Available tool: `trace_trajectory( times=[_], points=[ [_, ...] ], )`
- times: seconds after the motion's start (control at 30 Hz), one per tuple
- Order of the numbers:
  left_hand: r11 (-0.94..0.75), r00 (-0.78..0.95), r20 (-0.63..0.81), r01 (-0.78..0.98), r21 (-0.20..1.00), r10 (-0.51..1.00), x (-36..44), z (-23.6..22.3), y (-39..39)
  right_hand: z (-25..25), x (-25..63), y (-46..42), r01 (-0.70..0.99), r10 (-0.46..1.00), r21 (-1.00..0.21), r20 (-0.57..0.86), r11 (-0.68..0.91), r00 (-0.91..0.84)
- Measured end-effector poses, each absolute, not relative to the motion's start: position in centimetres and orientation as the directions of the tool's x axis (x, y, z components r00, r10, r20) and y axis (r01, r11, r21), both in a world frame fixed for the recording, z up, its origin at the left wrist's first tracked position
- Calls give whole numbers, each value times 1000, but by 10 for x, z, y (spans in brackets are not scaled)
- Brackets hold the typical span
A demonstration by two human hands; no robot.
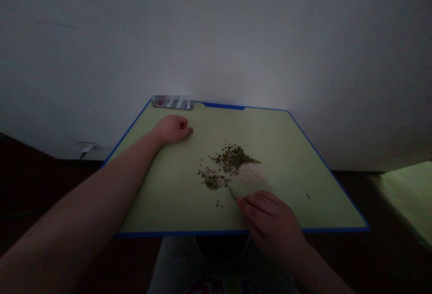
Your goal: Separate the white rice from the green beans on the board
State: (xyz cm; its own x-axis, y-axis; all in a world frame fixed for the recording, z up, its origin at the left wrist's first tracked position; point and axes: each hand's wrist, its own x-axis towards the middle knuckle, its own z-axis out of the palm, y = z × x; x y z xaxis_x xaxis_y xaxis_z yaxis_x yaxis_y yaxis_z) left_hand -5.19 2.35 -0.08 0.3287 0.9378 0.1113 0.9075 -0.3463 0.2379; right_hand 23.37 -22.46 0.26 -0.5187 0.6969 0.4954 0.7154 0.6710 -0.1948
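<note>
My left hand [173, 130] rests curled on the far left of a pale green cutting board [290, 159] with a blue rim. Mid-board lies a loose scatter of dark green-brown grains [231, 159], possibly mung beans. Pressed against them is a mound of white grains [249, 178], possibly rice. My right hand [270, 224] sits at the mound's near edge, fingers bent and close together. A pale wedge [243, 189] runs along that edge, too blurred to tell whether it is grain or a held object.
A blurred strip [172, 103] lies at the board's far edge, and one dark grain [308, 195] sits alone at the right. A white wall rises behind. Another green board [408, 195] shows at the right. My grey-clad lap [182, 262] lies below the near edge.
</note>
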Motion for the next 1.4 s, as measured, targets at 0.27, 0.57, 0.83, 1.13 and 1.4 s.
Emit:
trace_trajectory(
  times=[0.27, 0.57, 0.83, 1.13, 1.4],
  points=[
    [-335, 318, 107, 913, 232, 942, -51, 0, 23, 1, 234, -219, 709, 685, -191, 511, 679, -519],
    [-344, 322, 126, 903, 256, 938, -53, -3, 25, 5, 232, -220, 674, 671, -217, 509, 706, -539],
    [-342, 322, 117, 906, 252, 939, -52, -2, 24, 3, 234, -221, 677, 680, -236, 516, 697, -521],
    [-347, 329, 115, 905, 245, 937, -51, -1, 24, 6, 235, -216, 646, 716, -346, 503, 680, -485],
    [-339, 324, 101, 908, 246, 941, -52, -1, 23, 18, 247, -213, 718, 804, -417, 488, 557, -341]
  ],
)
